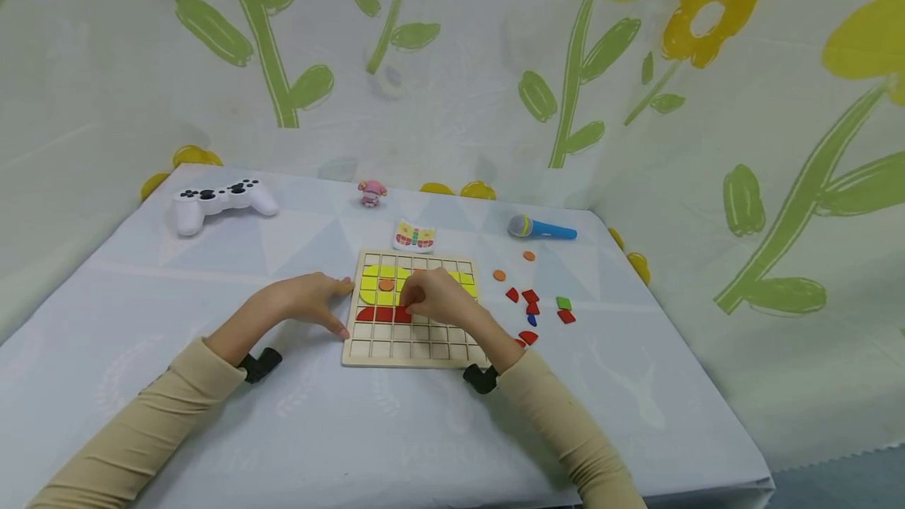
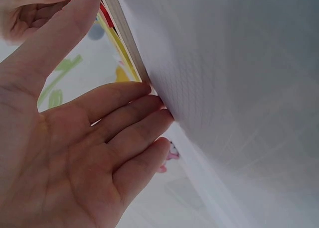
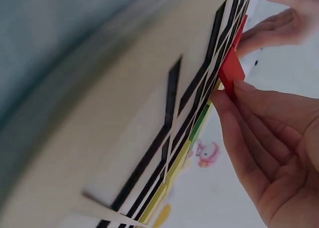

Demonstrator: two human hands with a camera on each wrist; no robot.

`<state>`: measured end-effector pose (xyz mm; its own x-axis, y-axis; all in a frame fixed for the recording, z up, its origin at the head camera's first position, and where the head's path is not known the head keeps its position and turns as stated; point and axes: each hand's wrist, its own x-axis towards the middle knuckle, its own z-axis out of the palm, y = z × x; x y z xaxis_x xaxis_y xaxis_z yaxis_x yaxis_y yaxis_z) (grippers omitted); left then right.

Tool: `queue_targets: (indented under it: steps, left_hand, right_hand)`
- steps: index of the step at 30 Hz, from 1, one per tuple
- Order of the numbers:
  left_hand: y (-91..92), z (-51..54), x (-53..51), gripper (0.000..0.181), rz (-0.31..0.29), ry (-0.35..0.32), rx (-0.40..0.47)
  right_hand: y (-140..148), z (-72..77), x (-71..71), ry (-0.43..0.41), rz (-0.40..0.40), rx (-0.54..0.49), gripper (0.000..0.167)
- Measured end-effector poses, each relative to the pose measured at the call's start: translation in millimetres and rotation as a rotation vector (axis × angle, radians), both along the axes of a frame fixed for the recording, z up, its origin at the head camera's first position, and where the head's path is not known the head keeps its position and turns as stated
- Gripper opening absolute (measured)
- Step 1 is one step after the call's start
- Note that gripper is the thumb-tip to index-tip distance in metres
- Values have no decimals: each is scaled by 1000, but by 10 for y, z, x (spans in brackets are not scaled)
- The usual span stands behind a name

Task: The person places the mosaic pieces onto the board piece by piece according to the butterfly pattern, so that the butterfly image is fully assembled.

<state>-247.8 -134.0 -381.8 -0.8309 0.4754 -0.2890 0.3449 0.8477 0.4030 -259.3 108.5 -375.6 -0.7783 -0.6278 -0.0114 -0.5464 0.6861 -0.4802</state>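
Observation:
A wooden grid board [image 1: 382, 349] lies on the table with yellow pieces, an orange disc [image 1: 386, 285] and a row of red pieces [image 1: 375, 314] set in its cells. My right hand [image 1: 441, 294] is over the board's middle. In the right wrist view its thumb and forefinger pinch a red piece [image 3: 232, 71] at the board's surface. My left hand [image 1: 311, 301] rests at the board's left edge, fingers extended. Its fingertips [image 2: 158, 102] touch the board's side in the left wrist view. The right hand hides part of the yellow pieces.
Right of the board lie loose red pieces [image 1: 530, 296], a green piece [image 1: 563, 303], a blue piece [image 1: 533, 320] and orange discs [image 1: 499, 276]. Behind it are a pattern card [image 1: 414, 237], a pink figurine [image 1: 371, 193], a toy microphone [image 1: 543, 228] and a white game controller [image 1: 225, 203].

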Motion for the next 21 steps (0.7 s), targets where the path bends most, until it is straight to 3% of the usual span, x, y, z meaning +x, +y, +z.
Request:
queue_targets:
  steps: [6, 13, 21]
  left_hand:
    - [-2, -8, -3, 96, 0, -1, -4]
    - [-2, -8, -4, 96, -4, 3, 3]
    - [-8, -8, -2, 96, -7, 6, 1]
  right_hand:
    - [-19, -12, 31, -16, -42, 35, 9]
    - [8, 1, 46, 6, -34, 58, 12]
    - [66, 39, 99, -20, -41, 29, 12]
